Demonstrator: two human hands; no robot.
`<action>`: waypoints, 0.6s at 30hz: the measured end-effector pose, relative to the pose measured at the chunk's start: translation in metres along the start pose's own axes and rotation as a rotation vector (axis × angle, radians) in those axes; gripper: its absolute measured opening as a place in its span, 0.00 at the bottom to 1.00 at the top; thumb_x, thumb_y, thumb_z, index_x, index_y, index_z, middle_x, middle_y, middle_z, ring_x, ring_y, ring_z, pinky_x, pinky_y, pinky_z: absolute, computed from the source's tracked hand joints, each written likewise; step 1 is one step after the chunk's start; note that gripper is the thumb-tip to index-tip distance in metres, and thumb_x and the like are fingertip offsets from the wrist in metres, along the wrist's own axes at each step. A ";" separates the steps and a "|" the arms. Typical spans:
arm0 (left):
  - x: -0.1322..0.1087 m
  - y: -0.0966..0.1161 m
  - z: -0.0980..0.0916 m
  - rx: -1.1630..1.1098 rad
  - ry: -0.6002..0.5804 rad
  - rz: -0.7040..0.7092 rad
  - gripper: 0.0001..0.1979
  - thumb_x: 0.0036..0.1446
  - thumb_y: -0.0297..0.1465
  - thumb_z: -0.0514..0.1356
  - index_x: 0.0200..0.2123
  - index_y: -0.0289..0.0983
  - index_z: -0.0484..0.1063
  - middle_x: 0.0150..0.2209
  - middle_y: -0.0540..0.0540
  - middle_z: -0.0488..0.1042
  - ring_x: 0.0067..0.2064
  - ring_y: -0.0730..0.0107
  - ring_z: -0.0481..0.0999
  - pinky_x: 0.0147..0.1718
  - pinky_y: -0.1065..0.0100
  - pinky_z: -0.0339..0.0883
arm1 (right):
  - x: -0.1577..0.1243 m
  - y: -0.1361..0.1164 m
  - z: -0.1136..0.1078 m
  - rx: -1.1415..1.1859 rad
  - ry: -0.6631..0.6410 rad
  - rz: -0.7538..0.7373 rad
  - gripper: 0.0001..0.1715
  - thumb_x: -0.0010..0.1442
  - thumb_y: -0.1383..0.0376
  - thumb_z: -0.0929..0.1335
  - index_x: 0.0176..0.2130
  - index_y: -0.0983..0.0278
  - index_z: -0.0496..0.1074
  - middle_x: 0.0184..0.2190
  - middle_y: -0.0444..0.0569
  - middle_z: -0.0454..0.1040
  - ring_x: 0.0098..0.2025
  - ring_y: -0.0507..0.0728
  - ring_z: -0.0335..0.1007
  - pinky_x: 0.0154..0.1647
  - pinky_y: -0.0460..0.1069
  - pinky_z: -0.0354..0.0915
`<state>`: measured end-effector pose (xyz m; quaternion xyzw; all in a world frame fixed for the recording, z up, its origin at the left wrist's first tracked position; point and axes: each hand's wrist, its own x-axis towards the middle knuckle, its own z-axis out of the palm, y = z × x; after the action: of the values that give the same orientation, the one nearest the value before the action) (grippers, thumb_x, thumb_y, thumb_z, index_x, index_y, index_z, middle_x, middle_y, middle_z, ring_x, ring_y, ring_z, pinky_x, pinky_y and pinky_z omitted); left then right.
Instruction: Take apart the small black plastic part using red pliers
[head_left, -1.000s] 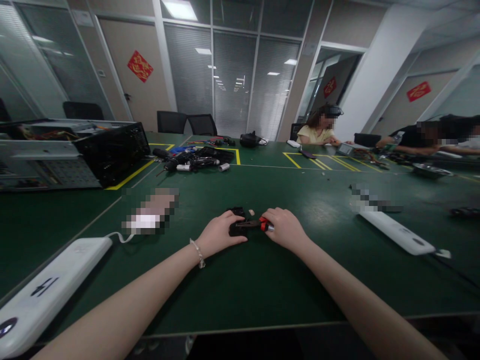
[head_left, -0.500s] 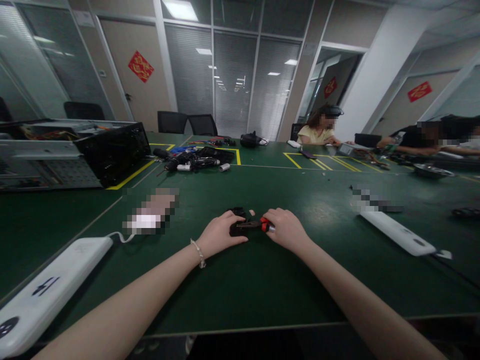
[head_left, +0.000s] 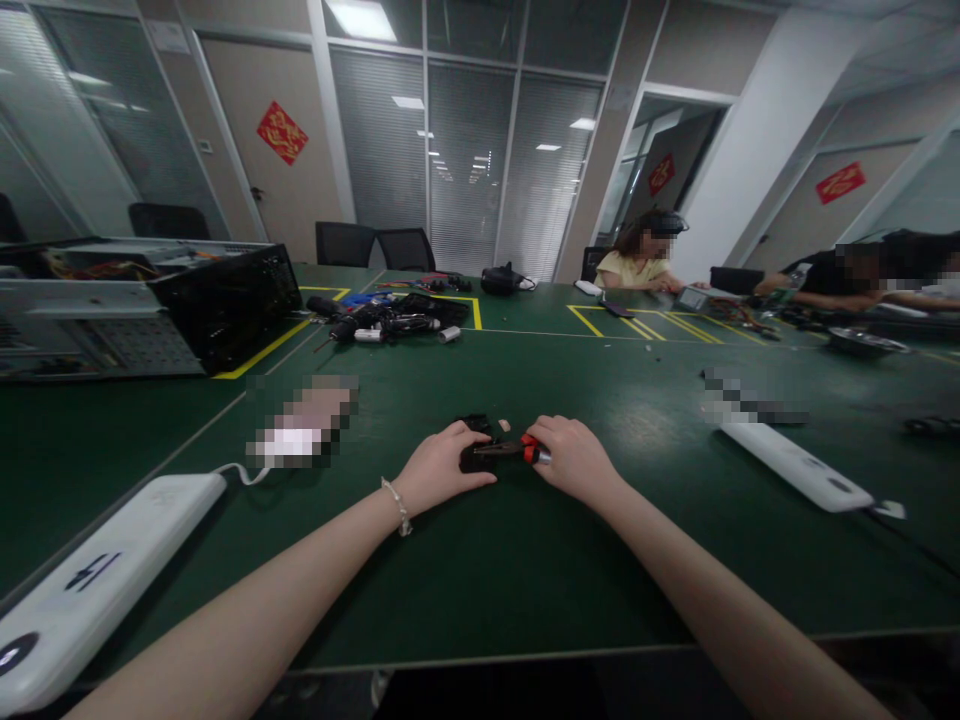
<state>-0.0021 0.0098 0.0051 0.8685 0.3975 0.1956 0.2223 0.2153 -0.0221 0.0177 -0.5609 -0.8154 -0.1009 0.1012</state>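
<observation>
Hands [head_left: 441,466] [head_left: 571,458] and pliers [head_left: 514,449] unmoved, well apart from near table edge [head_left: 495,662]

We take this for an office whose long green table [head_left: 570,590] doubles as an electronics workbench. The glass partition [head_left: 469,190] with its closed blinds, the ceiling light panel [head_left: 361,20], the black office chairs [head_left: 343,246] and a plain door [head_left: 300,200] all look like office fittings to us. The opened computer case [head_left: 142,330], red-handled pliers [head_left: 514,450] and yellow tape markings [head_left: 475,313] on the tabletop show us a workshop's use.
</observation>
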 end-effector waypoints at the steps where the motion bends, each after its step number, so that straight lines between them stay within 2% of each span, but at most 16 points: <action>1: 0.000 0.000 0.000 0.003 0.005 0.002 0.25 0.47 0.43 0.60 0.48 0.42 0.65 0.45 0.46 0.65 0.39 0.63 0.70 0.35 0.65 0.65 | 0.000 0.000 0.000 0.001 0.002 -0.002 0.12 0.50 0.67 0.65 0.37 0.64 0.69 0.35 0.49 0.69 0.36 0.54 0.64 0.36 0.49 0.59; 18: 0.000 -0.002 0.002 0.005 0.008 0.005 0.25 0.46 0.44 0.60 0.48 0.42 0.65 0.44 0.46 0.66 0.40 0.63 0.70 0.36 0.65 0.65 | 0.000 0.003 0.004 -0.008 0.007 -0.002 0.12 0.50 0.65 0.65 0.37 0.64 0.69 0.36 0.49 0.68 0.36 0.54 0.64 0.36 0.49 0.59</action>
<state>-0.0023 0.0110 0.0024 0.8693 0.3967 0.1985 0.2180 0.2179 -0.0204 0.0143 -0.5603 -0.8151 -0.1062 0.1019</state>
